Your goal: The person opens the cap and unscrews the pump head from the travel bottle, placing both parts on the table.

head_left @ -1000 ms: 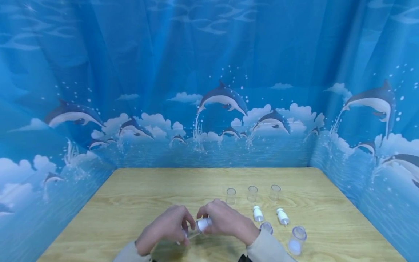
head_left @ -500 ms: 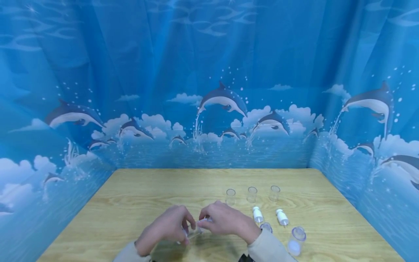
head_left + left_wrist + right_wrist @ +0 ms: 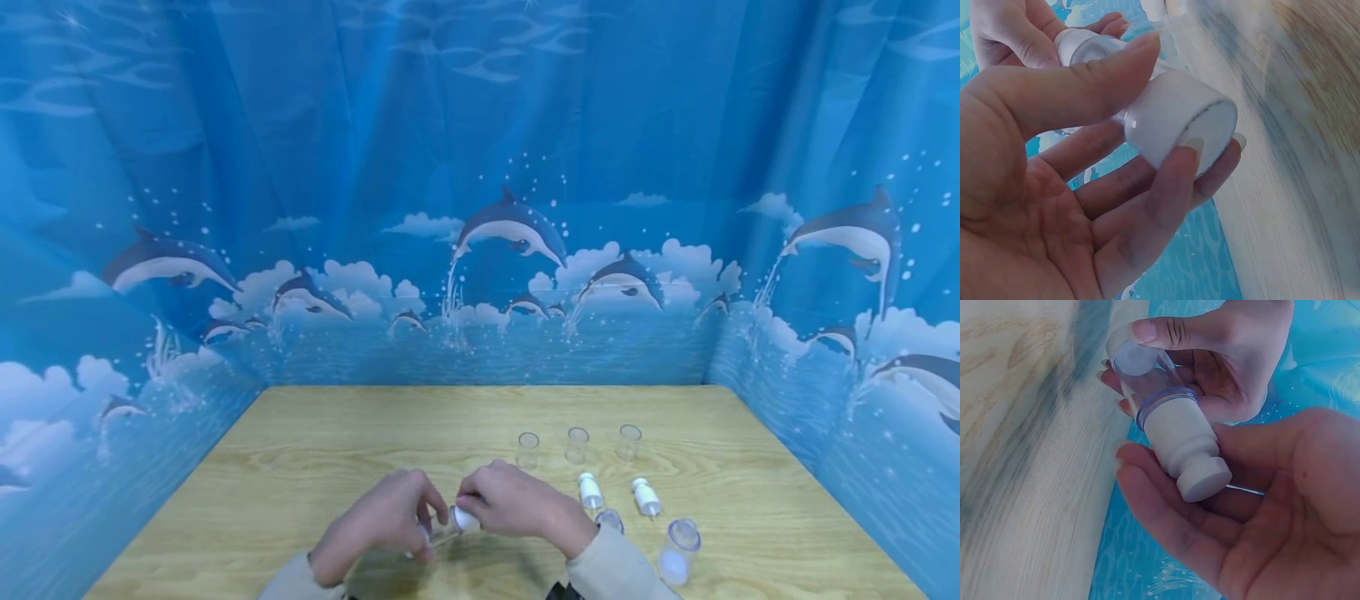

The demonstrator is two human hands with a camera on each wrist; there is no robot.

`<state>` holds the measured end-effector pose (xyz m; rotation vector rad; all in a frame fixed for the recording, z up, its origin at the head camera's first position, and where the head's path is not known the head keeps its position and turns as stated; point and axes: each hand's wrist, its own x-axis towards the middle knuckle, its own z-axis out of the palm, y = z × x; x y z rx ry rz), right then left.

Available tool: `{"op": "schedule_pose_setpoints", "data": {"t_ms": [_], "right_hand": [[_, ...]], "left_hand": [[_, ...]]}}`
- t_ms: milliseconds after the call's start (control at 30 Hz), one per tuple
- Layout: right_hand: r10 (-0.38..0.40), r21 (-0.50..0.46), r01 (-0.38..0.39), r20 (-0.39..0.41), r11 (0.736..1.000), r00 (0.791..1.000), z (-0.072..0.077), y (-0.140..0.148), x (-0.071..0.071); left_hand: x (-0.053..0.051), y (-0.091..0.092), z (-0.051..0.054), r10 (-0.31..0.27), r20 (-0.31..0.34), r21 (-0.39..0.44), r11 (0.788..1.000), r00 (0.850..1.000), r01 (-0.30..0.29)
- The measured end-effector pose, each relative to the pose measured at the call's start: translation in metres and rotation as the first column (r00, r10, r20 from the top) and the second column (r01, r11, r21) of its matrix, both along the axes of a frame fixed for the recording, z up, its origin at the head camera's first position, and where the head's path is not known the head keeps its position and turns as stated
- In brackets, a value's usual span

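My left hand (image 3: 390, 512) pinches the base end of a clear pump bottle (image 3: 1147, 378), thumb on one side and fingers on the other. A white disc shows inside the bottle's bottom in the right wrist view. At the bottle's other end, a white pump head (image 3: 1180, 428) sits against the purple-tinted rim. My right hand (image 3: 517, 504) has its thumb and fingers around the pump head's collar. The bottle is tilted, held above the table in front of me. In the left wrist view its white base end (image 3: 1172, 119) faces the camera.
Three clear cups (image 3: 577, 446) stand in a row at the back right of the wooden table (image 3: 322, 442). Before them are two white pump heads (image 3: 590, 490). Nearer, right of my right forearm, stand two clear bottles (image 3: 679, 550), one partly hidden. A dolphin-print curtain (image 3: 480, 208) surrounds the table.
My right fingers have shifted around the pump head, covering it half a second ago and leaving more white showing now. The left hand and bottle stay nearly still.
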<state>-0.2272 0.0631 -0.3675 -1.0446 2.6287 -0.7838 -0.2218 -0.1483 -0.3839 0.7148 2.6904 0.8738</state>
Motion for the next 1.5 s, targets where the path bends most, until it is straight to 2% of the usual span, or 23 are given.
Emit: {"op": "schedule_pose_setpoints", "data": {"t_ms": [300, 633, 900, 1133, 1300, 1500], "right_hand": [[0.032, 0.018, -0.03, -0.093, 0.999, 0.995, 0.0031, -0.0015, -0.0017], [0.016, 0.007, -0.015, -0.116, 1.0, 0.993, 0.0052, -0.0029, -0.0015], [0.02, 0.014, -0.019, -0.095, 1.0, 0.995, 0.0052, -0.0022, -0.0023], [0.033, 0.005, -0.033, -0.071, 0.999, 0.997, 0.0036, -0.0003, -0.0028], [0.022, -0.015, -0.023, -0.039, 1.0, 0.999, 0.0013, 0.0012, -0.0039], [0.022, 0.005, -0.022, -0.035, 1.0, 0.999, -0.0007, 0.0009, -0.0046]], "left_hand": [[0.0004, -0.0002, -0.0002, 0.002, -0.024, -0.014, 1.0, 1.0, -0.003], [-0.0012, -0.0003, 0.0013, -0.002, -0.015, -0.016, 1.0, 1.0, 0.002], [-0.0018, -0.0001, 0.0014, 0.005, -0.008, -0.021, 1.0, 1.0, -0.005], [-0.0008, 0.0005, -0.0002, 0.0, -0.033, -0.025, 1.0, 0.999, -0.001], [-0.0013, -0.0004, 0.0002, 0.007, -0.007, -0.02, 1.0, 1.0, -0.007], [-0.0015, -0.0011, 0.0005, 0.009, 0.012, -0.011, 1.0, 1.0, -0.009]]}}
